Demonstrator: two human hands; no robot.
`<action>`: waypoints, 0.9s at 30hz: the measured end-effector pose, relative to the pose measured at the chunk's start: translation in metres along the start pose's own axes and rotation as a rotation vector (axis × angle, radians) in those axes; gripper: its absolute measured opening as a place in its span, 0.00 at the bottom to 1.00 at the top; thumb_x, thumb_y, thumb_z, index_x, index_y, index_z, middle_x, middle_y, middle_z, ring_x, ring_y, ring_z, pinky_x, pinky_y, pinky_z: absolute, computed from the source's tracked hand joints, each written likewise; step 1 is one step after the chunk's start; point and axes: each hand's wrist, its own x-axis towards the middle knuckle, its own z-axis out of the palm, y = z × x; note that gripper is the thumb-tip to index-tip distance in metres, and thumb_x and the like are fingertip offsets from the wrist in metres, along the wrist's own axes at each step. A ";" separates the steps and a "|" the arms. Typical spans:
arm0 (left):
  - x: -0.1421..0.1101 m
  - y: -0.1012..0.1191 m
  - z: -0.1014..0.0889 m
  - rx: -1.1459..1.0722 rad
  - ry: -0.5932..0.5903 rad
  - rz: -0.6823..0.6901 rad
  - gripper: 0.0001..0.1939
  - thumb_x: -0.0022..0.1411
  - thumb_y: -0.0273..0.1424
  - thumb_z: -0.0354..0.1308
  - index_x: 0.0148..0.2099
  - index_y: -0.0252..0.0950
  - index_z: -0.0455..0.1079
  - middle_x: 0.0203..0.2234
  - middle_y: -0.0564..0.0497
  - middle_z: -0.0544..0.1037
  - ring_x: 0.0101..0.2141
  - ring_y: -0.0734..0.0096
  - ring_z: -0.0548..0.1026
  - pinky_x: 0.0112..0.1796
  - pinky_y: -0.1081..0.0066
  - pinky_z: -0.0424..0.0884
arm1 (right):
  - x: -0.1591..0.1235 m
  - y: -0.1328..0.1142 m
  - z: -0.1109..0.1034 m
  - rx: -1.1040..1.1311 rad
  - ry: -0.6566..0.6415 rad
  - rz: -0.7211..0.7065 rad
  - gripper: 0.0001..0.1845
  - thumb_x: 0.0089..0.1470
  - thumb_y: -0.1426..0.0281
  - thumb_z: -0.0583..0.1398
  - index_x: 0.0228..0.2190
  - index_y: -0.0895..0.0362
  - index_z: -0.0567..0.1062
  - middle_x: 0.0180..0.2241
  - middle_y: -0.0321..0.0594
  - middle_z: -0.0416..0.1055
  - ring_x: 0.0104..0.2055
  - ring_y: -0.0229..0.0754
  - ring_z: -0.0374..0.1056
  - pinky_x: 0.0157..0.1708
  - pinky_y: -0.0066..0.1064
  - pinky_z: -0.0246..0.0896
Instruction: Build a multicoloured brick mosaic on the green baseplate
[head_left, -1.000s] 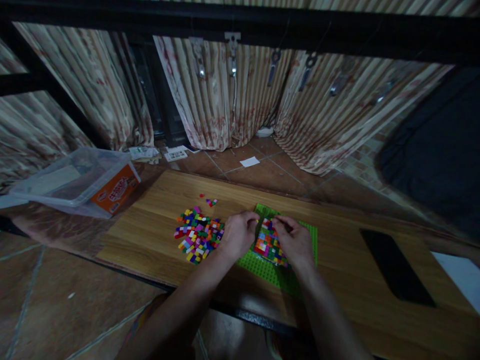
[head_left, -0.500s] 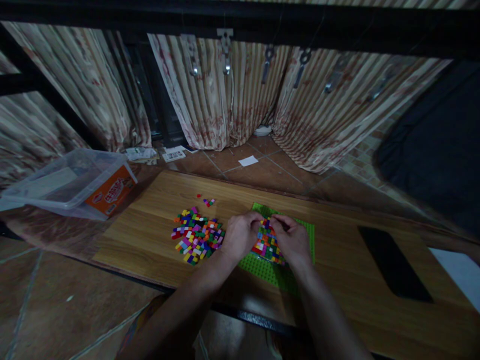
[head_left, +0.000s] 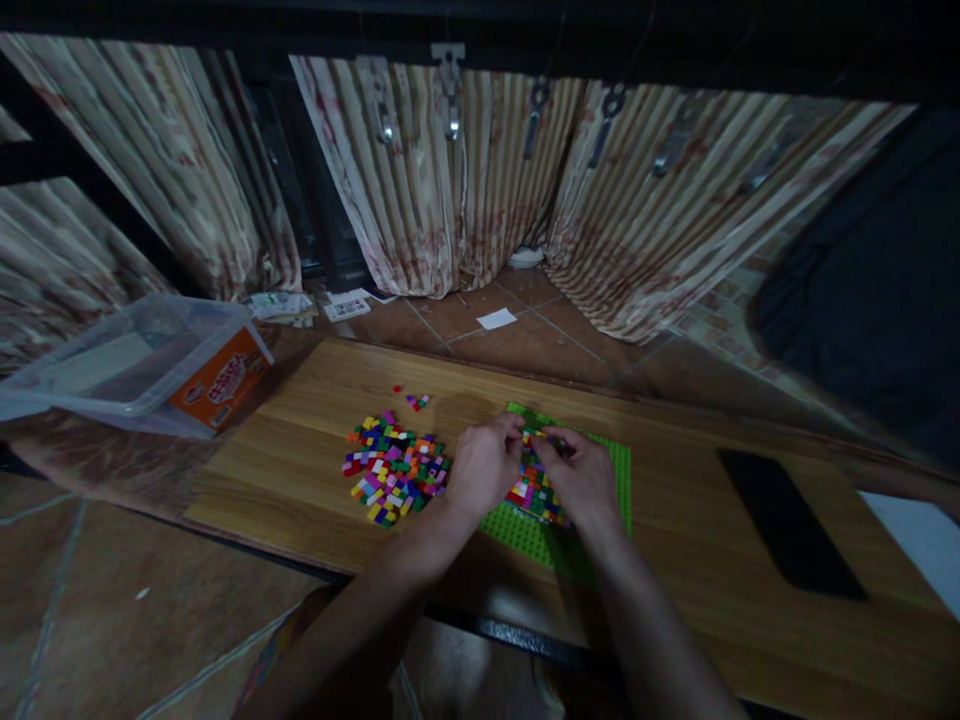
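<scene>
A green studded baseplate [head_left: 525, 535] lies on the wooden board, and a block of mixed-colour toy bricks [head_left: 536, 490] covers its middle. Over the left side of these bricks is my left hand [head_left: 484, 465], its fingers closed in a pinch near the far edge. My right hand [head_left: 585, 480] bends over the right side, thumb and fingers drawn together close to the left fingertips. Anything between the fingertips is too small or hidden to name. Left of my hands spreads a loose pile of small coloured bricks [head_left: 394, 470].
A few stray bricks [head_left: 418, 402] lie beyond the pile. A clear plastic box [head_left: 150, 400] with an orange label stands at the far left. On the right are a flat black object [head_left: 787, 520] and a white sheet [head_left: 915, 545]. Striped curtains [head_left: 450, 200] hang behind.
Both hands stay over the bricks on the baseplate, with only a slight shift of the fingers. The right fingers sit a little differently at the far edge. The loose pile looks the same.
</scene>
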 end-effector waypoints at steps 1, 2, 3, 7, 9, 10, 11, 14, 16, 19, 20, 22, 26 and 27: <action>0.000 0.000 0.000 -0.005 -0.003 0.004 0.13 0.60 0.24 0.53 0.46 0.37 0.73 0.36 0.51 0.82 0.37 0.70 0.79 0.43 0.71 0.73 | 0.000 0.000 0.000 -0.007 0.003 0.012 0.19 0.47 0.56 0.58 0.35 0.53 0.80 0.27 0.40 0.77 0.29 0.44 0.70 0.31 0.34 0.63; 0.000 0.000 0.000 -0.009 -0.008 0.009 0.13 0.60 0.24 0.52 0.45 0.38 0.73 0.35 0.52 0.82 0.37 0.70 0.79 0.43 0.72 0.73 | 0.001 -0.001 0.000 -0.016 0.004 0.025 0.19 0.47 0.56 0.58 0.35 0.54 0.80 0.27 0.40 0.77 0.29 0.44 0.70 0.31 0.34 0.62; 0.000 0.000 0.001 -0.009 -0.013 0.017 0.13 0.60 0.24 0.52 0.44 0.38 0.74 0.35 0.52 0.82 0.37 0.71 0.79 0.43 0.72 0.72 | 0.001 -0.001 0.000 -0.026 0.004 0.040 0.19 0.47 0.56 0.58 0.35 0.54 0.80 0.27 0.40 0.77 0.29 0.45 0.70 0.31 0.34 0.62; 0.000 -0.001 0.000 0.020 -0.027 0.060 0.13 0.61 0.24 0.51 0.40 0.39 0.76 0.36 0.52 0.82 0.37 0.70 0.79 0.43 0.72 0.72 | 0.003 -0.003 0.000 -0.042 -0.027 0.088 0.19 0.46 0.56 0.59 0.35 0.54 0.80 0.27 0.40 0.77 0.29 0.45 0.70 0.30 0.34 0.62; -0.001 -0.002 0.000 0.045 -0.035 0.079 0.13 0.62 0.24 0.50 0.40 0.39 0.76 0.36 0.52 0.81 0.37 0.70 0.79 0.43 0.72 0.72 | 0.004 -0.004 -0.001 -0.037 -0.037 0.090 0.19 0.46 0.57 0.59 0.35 0.55 0.80 0.28 0.40 0.77 0.29 0.45 0.70 0.30 0.34 0.62; -0.002 -0.002 0.000 0.063 -0.040 0.088 0.13 0.62 0.25 0.49 0.40 0.39 0.75 0.36 0.51 0.81 0.37 0.70 0.79 0.43 0.72 0.72 | 0.004 -0.004 -0.001 -0.036 -0.037 0.088 0.19 0.46 0.57 0.59 0.36 0.54 0.80 0.28 0.40 0.77 0.29 0.45 0.70 0.30 0.34 0.62; -0.004 -0.001 0.000 0.084 -0.046 0.098 0.13 0.62 0.25 0.49 0.41 0.38 0.75 0.36 0.51 0.81 0.38 0.70 0.79 0.43 0.72 0.72 | 0.003 -0.005 -0.001 -0.035 -0.036 0.084 0.19 0.46 0.57 0.59 0.36 0.54 0.80 0.28 0.40 0.77 0.29 0.45 0.71 0.31 0.34 0.62; -0.009 0.002 -0.001 0.158 -0.084 0.138 0.14 0.63 0.24 0.48 0.44 0.38 0.73 0.39 0.49 0.80 0.39 0.70 0.78 0.44 0.72 0.72 | 0.002 -0.006 -0.001 -0.044 -0.025 0.076 0.19 0.47 0.57 0.58 0.36 0.54 0.80 0.30 0.40 0.77 0.30 0.45 0.71 0.31 0.34 0.62; -0.014 0.006 -0.002 0.218 -0.111 0.150 0.15 0.63 0.23 0.47 0.47 0.37 0.72 0.41 0.48 0.79 0.40 0.69 0.77 0.45 0.72 0.72 | 0.001 -0.006 -0.001 -0.056 -0.022 0.069 0.19 0.47 0.57 0.58 0.36 0.54 0.80 0.30 0.40 0.77 0.30 0.44 0.71 0.32 0.34 0.62; -0.018 0.013 -0.002 0.318 -0.133 0.139 0.16 0.63 0.23 0.46 0.50 0.34 0.69 0.44 0.44 0.78 0.43 0.67 0.76 0.47 0.70 0.71 | 0.000 -0.006 0.000 -0.057 -0.015 0.050 0.19 0.48 0.58 0.57 0.36 0.54 0.80 0.28 0.40 0.77 0.30 0.43 0.70 0.32 0.32 0.63; -0.019 0.015 -0.002 0.348 -0.139 0.139 0.17 0.63 0.23 0.46 0.52 0.33 0.69 0.45 0.44 0.77 0.44 0.66 0.76 0.47 0.69 0.71 | 0.000 -0.005 0.001 -0.053 -0.011 0.043 0.19 0.48 0.58 0.57 0.36 0.54 0.80 0.28 0.39 0.77 0.30 0.43 0.71 0.32 0.32 0.63; -0.020 0.018 -0.001 0.394 -0.149 0.149 0.17 0.63 0.23 0.46 0.52 0.32 0.68 0.46 0.42 0.76 0.45 0.63 0.75 0.47 0.67 0.71 | 0.000 -0.005 0.001 -0.048 0.003 0.032 0.19 0.48 0.57 0.57 0.36 0.53 0.80 0.28 0.39 0.77 0.30 0.44 0.71 0.32 0.32 0.63; -0.023 0.019 -0.001 0.402 -0.149 0.162 0.19 0.62 0.21 0.47 0.54 0.29 0.67 0.46 0.41 0.76 0.45 0.61 0.75 0.48 0.65 0.71 | 0.000 -0.003 0.001 -0.036 0.000 0.029 0.19 0.48 0.56 0.57 0.35 0.53 0.80 0.27 0.40 0.78 0.30 0.45 0.71 0.32 0.33 0.63; -0.023 0.018 -0.002 0.387 -0.146 0.159 0.19 0.62 0.21 0.46 0.54 0.29 0.67 0.46 0.41 0.77 0.45 0.61 0.75 0.48 0.65 0.72 | 0.000 -0.002 0.001 -0.031 -0.006 0.033 0.19 0.48 0.56 0.57 0.35 0.53 0.80 0.28 0.40 0.78 0.30 0.45 0.71 0.31 0.33 0.63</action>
